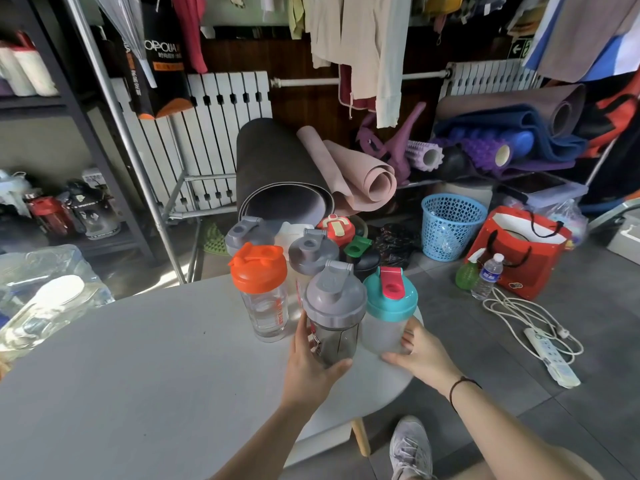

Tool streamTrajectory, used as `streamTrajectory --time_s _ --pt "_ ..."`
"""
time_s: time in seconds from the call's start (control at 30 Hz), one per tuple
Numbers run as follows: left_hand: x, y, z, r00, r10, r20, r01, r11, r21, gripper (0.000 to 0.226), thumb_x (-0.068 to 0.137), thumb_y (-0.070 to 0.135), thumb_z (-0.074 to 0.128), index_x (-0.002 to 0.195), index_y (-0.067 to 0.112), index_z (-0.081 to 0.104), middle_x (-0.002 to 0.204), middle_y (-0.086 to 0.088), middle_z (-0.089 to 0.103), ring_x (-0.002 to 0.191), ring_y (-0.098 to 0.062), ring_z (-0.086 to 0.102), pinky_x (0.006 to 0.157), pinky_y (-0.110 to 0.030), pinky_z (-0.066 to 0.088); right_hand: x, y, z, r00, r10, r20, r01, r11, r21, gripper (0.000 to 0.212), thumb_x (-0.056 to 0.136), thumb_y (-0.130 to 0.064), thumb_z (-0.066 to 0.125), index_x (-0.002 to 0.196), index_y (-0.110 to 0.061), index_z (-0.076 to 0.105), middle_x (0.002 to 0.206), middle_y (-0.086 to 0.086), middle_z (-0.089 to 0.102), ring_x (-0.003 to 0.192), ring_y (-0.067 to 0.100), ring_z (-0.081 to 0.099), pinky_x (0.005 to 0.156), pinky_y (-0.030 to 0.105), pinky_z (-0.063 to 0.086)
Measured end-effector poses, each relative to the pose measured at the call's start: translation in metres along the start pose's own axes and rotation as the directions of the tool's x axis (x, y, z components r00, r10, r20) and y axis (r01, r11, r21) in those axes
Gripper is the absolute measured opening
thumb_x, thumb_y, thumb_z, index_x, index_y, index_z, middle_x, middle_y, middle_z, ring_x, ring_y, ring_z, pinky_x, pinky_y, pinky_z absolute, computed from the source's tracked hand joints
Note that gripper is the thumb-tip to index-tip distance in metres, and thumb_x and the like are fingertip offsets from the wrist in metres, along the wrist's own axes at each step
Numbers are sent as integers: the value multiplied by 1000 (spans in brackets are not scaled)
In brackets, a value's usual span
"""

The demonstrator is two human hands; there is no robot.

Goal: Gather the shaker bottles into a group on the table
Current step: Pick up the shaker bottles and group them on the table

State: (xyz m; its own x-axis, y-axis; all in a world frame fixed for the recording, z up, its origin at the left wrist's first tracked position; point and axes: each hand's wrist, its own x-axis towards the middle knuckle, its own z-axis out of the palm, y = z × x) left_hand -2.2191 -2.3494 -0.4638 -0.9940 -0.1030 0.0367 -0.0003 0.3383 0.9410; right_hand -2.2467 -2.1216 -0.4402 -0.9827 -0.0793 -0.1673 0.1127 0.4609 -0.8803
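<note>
Grey-lidded bottle (331, 317): your left hand (309, 360) wraps it, thumb in front, fingers (300, 332) behind, likely sliding it towards the cluster.
Teal-lidded bottle (389, 313): your right hand (420, 355) cups its base, fingers curled on it, probably nudging it inward.
Location: both stand upright near the table (156, 375) edge, beside the orange-lidded bottle (264, 294).

Both bare forearms reached forward side by side. The left hand (310, 358) curled its thumb and fingers (300, 329) in a closed grasp. The right hand (420, 355), a dark band at its wrist, cupped with spread fingers.
</note>
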Motion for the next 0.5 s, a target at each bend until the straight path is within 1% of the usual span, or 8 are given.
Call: streamTrajectory --time_s 0.17,0.23,0.27,0.3,0.37,0.4,0.43,0.5 --pt "-9 3 -8 999 32 18 -32 999 -11 120 52 49 81 150 28 15 142 1 40 123 -19 52 104 -39 46 0 0 -1 1000 7 12 -7 999 31 87 68 -11 84 139 -25 37 140 0 50 131 19 48 109 38 38" --pt "-15 -1 -14 999 39 30 -38 999 -8 118 55 44 85 148 32 14 142 2 38 121 -18 50 103 -31 43 0 0 -2 999 18 26 -19 999 47 88 68 -11 83 141 -25 36 140 -2 50 132 18 47 108 37 38" --pt "-20 -3 -20 999 32 39 -32 999 -2 117 55 46 86 146 34 13 140 3 37 120 -15 49 100 -25 41 0 0 -2 999 25 39 -27 998 53 88 69 -11 83 142 -25 36 139 -4 50 132 17 47 107 37 38" --pt "-25 -6 -26 999 28 45 -28 1000 3 118 51 56 85 143 36 13 139 4 37 118 -10 48 98 -18 38 1 0 -3 998 32 52 -36 997 68 88 69 -10 83 142 -26 36 138 -5 50 131 15 47 106 36 39" --pt "-35 -14 -42 999 27 41 -28 999 22 122 42 80 71 141 36 16 136 5 38 115 4 48 92 -2 35 1 2 -4 997 38 69 -45 994 100 90 69 -7 82 143 -26 35 138 -6 51 127 11 48 102 31 40" --pt "-39 -18 -51 999 25 30 -26 999 39 123 41 84 66 142 34 18 135 5 38 114 11 46 90 2 35 1 3 -5 996 40 74 -48 993 105 90 69 -6 82 144 -25 35 139 -6 51 125 9 48 101 29 39" --pt "-42 -22 -60 1000 23 15 -24 998 56 123 41 85 65 143 32 20 135 5 39 113 15 44 90 2 35 1 3 -5 996 39 78 -48 993 112 90 69 -5 82 144 -25 35 139 -6 51 125 9 48 101 29 39" --pt "-47 -26 -78 1000 12 -22 -11 997 78 121 42 81 68 142 32 23 134 6 39 113 11 47 95 -7 38 1 4 -5 996 37 77 -47 991 123 90 68 -4 82 143 -26 36 139 -6 51 127 11 48 104 33 40"
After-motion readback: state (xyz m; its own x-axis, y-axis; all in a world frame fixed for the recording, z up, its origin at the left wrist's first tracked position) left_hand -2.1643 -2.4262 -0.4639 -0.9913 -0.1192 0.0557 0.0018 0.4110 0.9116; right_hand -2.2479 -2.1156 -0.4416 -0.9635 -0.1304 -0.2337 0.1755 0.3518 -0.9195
